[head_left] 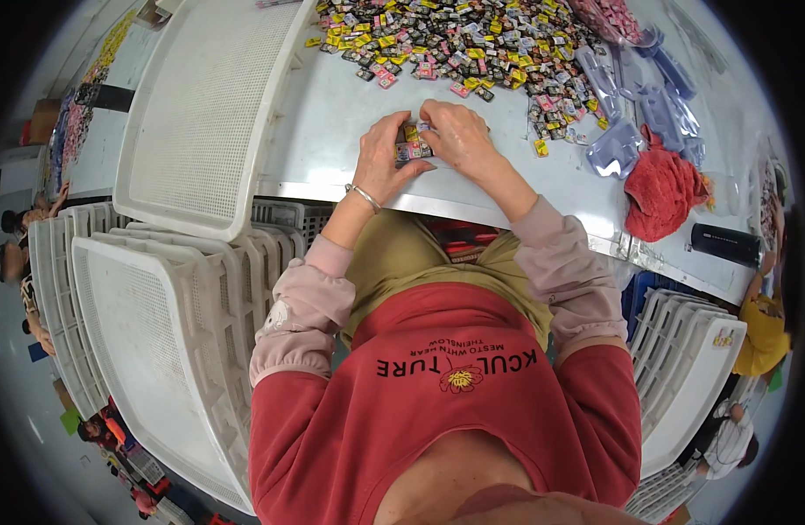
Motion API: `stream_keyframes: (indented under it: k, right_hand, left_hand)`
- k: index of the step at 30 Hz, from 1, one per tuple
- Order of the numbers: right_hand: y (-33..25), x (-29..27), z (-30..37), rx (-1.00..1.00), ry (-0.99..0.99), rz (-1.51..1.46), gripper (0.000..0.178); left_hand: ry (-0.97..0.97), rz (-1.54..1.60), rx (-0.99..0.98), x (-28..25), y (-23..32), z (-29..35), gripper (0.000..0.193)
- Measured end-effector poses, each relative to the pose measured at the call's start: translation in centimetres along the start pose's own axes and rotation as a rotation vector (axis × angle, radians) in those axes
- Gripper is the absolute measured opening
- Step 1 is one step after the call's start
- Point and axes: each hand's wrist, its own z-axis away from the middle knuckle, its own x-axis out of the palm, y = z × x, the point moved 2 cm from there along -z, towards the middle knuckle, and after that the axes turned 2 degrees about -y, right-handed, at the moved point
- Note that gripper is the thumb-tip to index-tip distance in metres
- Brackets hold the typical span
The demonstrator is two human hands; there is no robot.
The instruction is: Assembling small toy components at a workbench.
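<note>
Near the front edge of the metal table (310,131), both of my hands are gathered around a small block of wrapped packets (414,150) in pink, yellow and dark colours. My left hand (382,160), with a bangle at the wrist, curls round the block's left side, thumb along its near edge. From the right, my right hand (459,140) closes on the block with bent fingers over its far side. Part of the block is hidden under my fingers. Just beyond my hands spreads a large loose pile of similar packets (472,44), black, yellow and pink.
A white perforated tray (205,114) lies left of my hands. More white trays (126,289) stand at the lower left, others (682,367) at the lower right. Bluish plastic trays (660,114), a red cloth (660,192) and a black cylinder (724,245) lie at right. People work at both sides.
</note>
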Motion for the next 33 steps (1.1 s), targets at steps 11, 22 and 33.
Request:
stream_keyframes:
  k: [11, 22, 33]
  right_hand:
    - [0.8, 0.6, 0.3, 0.143, 0.047, -0.300, 0.021]
    - [0.7, -0.1, -0.3, -0.024, 0.006, -0.253, 0.022]
    - [2.1, -0.1, -0.9, 0.040, -0.041, -0.947, 0.008]
  left_hand:
    - [0.004, -0.049, 0.083, -0.1, -0.2, -0.1, 0.069]
    - [0.028, -0.086, 0.096, 0.0, -0.1, 0.1, 0.062]
    - [0.042, -0.057, 0.120, -0.4, 0.4, -0.2, 0.059]
